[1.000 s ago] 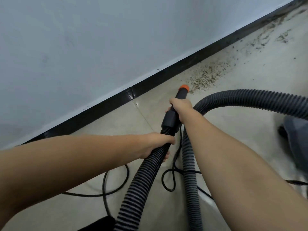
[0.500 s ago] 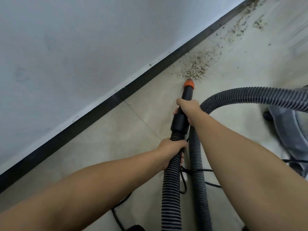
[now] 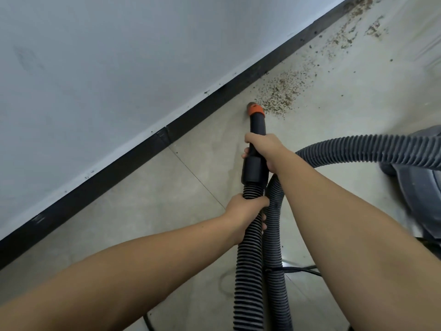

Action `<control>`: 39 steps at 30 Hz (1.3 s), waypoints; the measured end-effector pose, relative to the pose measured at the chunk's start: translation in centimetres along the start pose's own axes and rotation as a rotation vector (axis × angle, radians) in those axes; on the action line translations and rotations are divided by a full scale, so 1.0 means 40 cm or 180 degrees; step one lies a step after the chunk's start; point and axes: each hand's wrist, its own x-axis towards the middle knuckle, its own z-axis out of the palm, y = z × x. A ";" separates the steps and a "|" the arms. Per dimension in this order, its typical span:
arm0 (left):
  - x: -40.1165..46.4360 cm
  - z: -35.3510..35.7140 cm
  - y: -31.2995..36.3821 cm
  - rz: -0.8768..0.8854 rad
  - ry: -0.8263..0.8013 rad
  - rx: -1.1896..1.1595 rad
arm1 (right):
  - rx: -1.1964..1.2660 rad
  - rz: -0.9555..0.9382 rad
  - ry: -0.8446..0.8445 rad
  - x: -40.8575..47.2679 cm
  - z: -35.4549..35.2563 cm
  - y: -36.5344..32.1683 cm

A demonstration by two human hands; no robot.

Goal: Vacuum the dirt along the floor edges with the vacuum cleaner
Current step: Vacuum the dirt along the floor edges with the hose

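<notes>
Ahead, dirt on my grey floor beside black skirting, right hand gripping nozzle, left hand wrapped round hose.

The vacuum body is blurred and cut by the right edge; the nozzle opening is hidden, perhaps touching the floor.

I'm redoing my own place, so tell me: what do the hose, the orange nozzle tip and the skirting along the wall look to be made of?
Hose: likely flexible plastic, dark and ribbed, bending in a loop.
Orange nozzle tip: probably hard moulded plastic, smooth and matte.
Skirting: black, slightly glossy strip with a visible joint; material unclear.
</notes>
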 end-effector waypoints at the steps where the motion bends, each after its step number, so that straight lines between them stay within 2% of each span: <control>1: -0.002 0.009 -0.005 -0.0011 -0.0025 0.0007 | 0.0030 0.0006 0.0012 -0.004 -0.014 0.006; 8: -0.016 0.038 -0.032 -0.0109 -0.0132 0.0143 | 0.0165 0.0093 0.0156 -0.028 -0.070 0.040; 17: 0.006 0.040 0.002 -0.0195 -0.0106 0.0154 | 0.0405 0.0083 0.0622 0.003 -0.091 0.034; 31: 0.042 -0.008 0.068 0.0150 0.0091 -0.0353 | -0.0149 -0.0029 0.0040 0.052 0.028 -0.075; 39: 0.056 -0.010 0.068 0.0024 -0.0017 -0.0299 | -0.0115 -0.0015 0.0111 0.066 0.016 -0.064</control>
